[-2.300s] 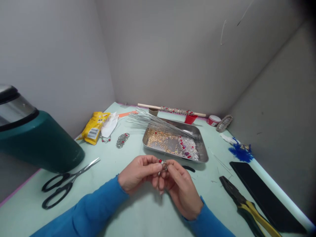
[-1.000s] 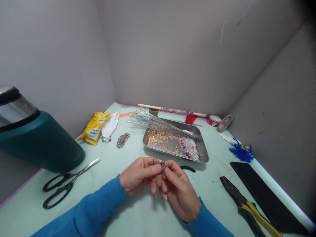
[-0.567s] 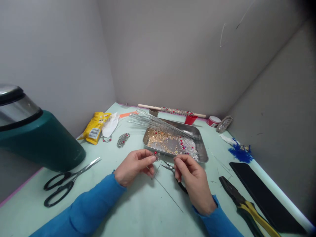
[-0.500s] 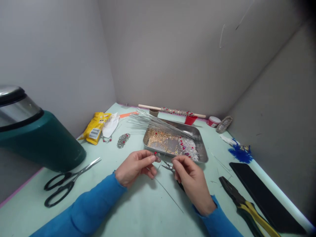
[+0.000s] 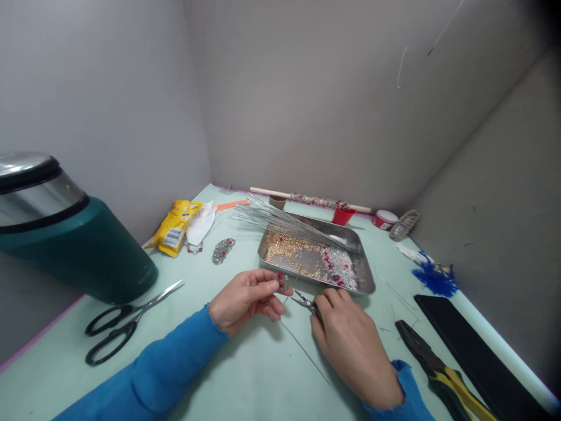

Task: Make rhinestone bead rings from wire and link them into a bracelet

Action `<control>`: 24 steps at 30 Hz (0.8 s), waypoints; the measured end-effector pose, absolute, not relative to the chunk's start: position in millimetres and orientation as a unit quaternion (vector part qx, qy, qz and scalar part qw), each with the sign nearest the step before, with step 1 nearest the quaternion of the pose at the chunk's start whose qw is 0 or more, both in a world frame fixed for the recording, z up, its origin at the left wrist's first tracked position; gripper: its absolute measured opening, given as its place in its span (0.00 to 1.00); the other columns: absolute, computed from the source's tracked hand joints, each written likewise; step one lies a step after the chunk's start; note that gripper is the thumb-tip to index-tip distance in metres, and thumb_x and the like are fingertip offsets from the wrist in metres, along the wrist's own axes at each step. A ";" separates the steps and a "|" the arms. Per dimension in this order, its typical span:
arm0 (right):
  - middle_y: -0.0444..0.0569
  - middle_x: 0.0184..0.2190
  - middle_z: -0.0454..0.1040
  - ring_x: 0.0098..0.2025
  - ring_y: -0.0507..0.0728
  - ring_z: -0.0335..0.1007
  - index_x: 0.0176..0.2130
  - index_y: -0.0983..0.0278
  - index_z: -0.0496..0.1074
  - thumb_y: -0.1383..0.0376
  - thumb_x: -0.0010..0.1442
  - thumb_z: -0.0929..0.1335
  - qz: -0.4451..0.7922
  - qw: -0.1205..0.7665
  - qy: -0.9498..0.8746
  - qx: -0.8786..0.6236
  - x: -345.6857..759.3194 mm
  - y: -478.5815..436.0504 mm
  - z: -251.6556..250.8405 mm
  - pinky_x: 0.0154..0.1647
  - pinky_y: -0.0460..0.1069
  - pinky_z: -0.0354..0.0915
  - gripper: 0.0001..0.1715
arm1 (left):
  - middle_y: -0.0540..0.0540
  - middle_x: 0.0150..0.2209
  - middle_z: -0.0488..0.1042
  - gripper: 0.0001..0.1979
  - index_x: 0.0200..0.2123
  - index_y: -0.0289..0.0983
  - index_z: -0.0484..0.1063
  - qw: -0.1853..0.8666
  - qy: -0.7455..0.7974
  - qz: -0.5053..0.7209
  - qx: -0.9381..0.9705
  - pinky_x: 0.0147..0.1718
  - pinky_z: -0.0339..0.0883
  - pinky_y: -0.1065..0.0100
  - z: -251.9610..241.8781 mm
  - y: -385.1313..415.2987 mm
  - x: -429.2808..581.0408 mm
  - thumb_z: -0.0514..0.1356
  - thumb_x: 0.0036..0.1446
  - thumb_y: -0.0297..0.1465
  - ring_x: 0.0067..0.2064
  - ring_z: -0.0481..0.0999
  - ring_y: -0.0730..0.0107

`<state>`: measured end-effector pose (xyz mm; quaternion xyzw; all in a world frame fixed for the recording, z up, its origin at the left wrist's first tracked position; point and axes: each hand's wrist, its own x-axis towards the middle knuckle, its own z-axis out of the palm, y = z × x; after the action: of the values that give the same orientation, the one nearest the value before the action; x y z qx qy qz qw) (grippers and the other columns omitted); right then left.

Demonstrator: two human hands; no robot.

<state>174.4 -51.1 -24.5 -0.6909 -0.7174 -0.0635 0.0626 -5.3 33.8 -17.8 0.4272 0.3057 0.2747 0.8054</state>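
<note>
Between the thumb and fingers of my left hand (image 5: 252,299) is a small beaded wire piece (image 5: 284,283) with a red bead at its top. A long thin wire (image 5: 304,347) runs from beneath those fingers down to the right. My right hand (image 5: 350,339) is closed over the handles of small pliers (image 5: 305,300). Their jaws are slightly apart and point left, just below and right of the beaded piece. Most of the handles are hidden under the hand. Behind both hands sits a metal tray (image 5: 369,275) of gold, clear and red beads.
A bundle of wires (image 5: 293,223) lies across the tray. Scissors (image 5: 131,324), a green bottle (image 5: 87,257), a yellow packet (image 5: 177,228) and a beaded coil (image 5: 223,251) are at left. Large pliers (image 5: 432,365), a black bar (image 5: 473,356) and blue fringe (image 5: 436,278) are at right.
My right hand has turned and come down onto the small pliers, its raised pinch gone. My left hand keeps its grip on the beaded piece. The whole view has shifted slightly.
</note>
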 end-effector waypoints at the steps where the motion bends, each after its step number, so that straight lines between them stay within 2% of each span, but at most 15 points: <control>1: 0.51 0.29 0.69 0.38 0.62 0.64 0.28 0.63 0.67 0.71 0.54 0.63 -0.069 0.062 -0.719 -0.689 173.6 -50.2 -24.9 0.35 0.54 0.57 0.06 | 0.38 0.40 0.74 0.10 0.35 0.30 0.70 0.803 0.311 0.275 0.428 0.24 0.70 0.73 -17.3 33.6 -5.3 0.62 0.52 0.31 0.25 0.74 0.76; 6: 0.50 0.27 0.68 0.34 0.60 0.63 0.26 0.63 0.65 0.72 0.51 0.62 -0.043 0.097 -0.726 -0.680 178.2 -48.5 -22.0 0.35 0.54 0.56 0.05 | 0.40 0.39 0.73 0.09 0.35 0.29 0.70 0.800 0.317 0.284 0.423 0.24 0.70 0.73 -15.8 33.4 -5.5 0.61 0.52 0.30 0.25 0.73 0.77; 9: 0.48 0.28 0.67 0.30 0.57 0.61 0.28 0.63 0.64 0.69 0.53 0.61 0.053 0.209 -0.708 -0.672 185.2 -49.9 -14.1 0.31 0.52 0.56 0.04 | 0.40 0.38 0.73 0.09 0.36 0.29 0.70 0.802 0.320 0.285 0.416 0.23 0.70 0.73 -16.4 33.6 -5.4 0.61 0.53 0.30 0.24 0.73 0.77; 12: 0.48 0.31 0.68 0.34 0.57 0.64 0.32 0.63 0.65 0.67 0.55 0.61 0.289 0.417 -0.616 -0.602 187.7 -50.4 -4.8 0.36 0.52 0.60 0.05 | 0.40 0.37 0.73 0.09 0.36 0.29 0.69 0.797 0.328 0.289 0.416 0.23 0.70 0.73 -17.0 33.1 -4.7 0.60 0.54 0.29 0.23 0.73 0.77; 14: 0.48 0.32 0.69 0.37 0.57 0.66 0.34 0.62 0.66 0.64 0.57 0.59 0.500 0.541 -0.461 -0.494 184.4 -49.4 -2.0 0.40 0.53 0.62 0.08 | 0.40 0.35 0.74 0.08 0.36 0.30 0.69 0.797 0.327 0.294 0.415 0.23 0.69 0.72 -17.0 32.4 -4.0 0.59 0.54 0.29 0.22 0.73 0.76; 15: 0.47 0.33 0.69 0.37 0.57 0.66 0.34 0.62 0.67 0.62 0.58 0.59 0.589 0.576 -0.369 -0.430 181.4 -48.6 -2.2 0.42 0.55 0.63 0.10 | 0.41 0.35 0.74 0.08 0.36 0.30 0.68 0.798 0.325 0.297 0.412 0.22 0.69 0.72 -16.9 32.0 -3.6 0.59 0.55 0.29 0.22 0.73 0.76; 18: 0.49 0.35 0.69 0.39 0.58 0.67 0.35 0.64 0.68 0.60 0.59 0.59 0.750 0.561 -0.180 -0.299 170.0 -47.1 -6.5 0.42 0.58 0.64 0.13 | 0.44 0.30 0.73 0.04 0.33 0.31 0.67 0.807 0.319 0.310 0.389 0.22 0.69 0.72 -16.2 31.5 -2.8 0.58 0.55 0.27 0.21 0.72 0.77; 20: 0.51 0.35 0.69 0.39 0.58 0.67 0.38 0.65 0.68 0.59 0.60 0.58 0.790 0.522 -0.171 -0.273 163.6 -48.5 -9.0 0.40 0.59 0.65 0.15 | 0.46 0.28 0.72 0.03 0.32 0.31 0.66 0.815 0.312 0.317 0.372 0.21 0.69 0.72 -15.9 31.7 -2.7 0.58 0.54 0.25 0.20 0.71 0.77; 22: 0.51 0.34 0.69 0.36 0.58 0.67 0.38 0.65 0.67 0.59 0.61 0.58 0.771 0.509 -0.240 -0.299 159.9 -51.4 -9.7 0.37 0.58 0.65 0.15 | 0.48 0.27 0.71 0.02 0.30 0.31 0.65 0.820 0.303 0.321 0.365 0.20 0.69 0.73 -16.1 32.1 -2.9 0.58 0.53 0.24 0.20 0.70 0.78; 24: 0.49 0.32 0.69 0.33 0.56 0.66 0.37 0.64 0.66 0.60 0.62 0.59 0.686 0.508 -0.347 -0.387 158.5 -54.5 -9.3 0.35 0.55 0.64 0.12 | 0.48 0.26 0.71 0.02 0.30 0.32 0.65 0.822 0.297 0.322 0.364 0.19 0.68 0.74 -16.7 32.3 -3.2 0.58 0.53 0.24 0.19 0.69 0.78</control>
<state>158.5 -54.5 -9.3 -0.3873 -0.3474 0.6863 0.5082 -3.2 32.3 -16.7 0.3644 0.2972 0.3218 0.8218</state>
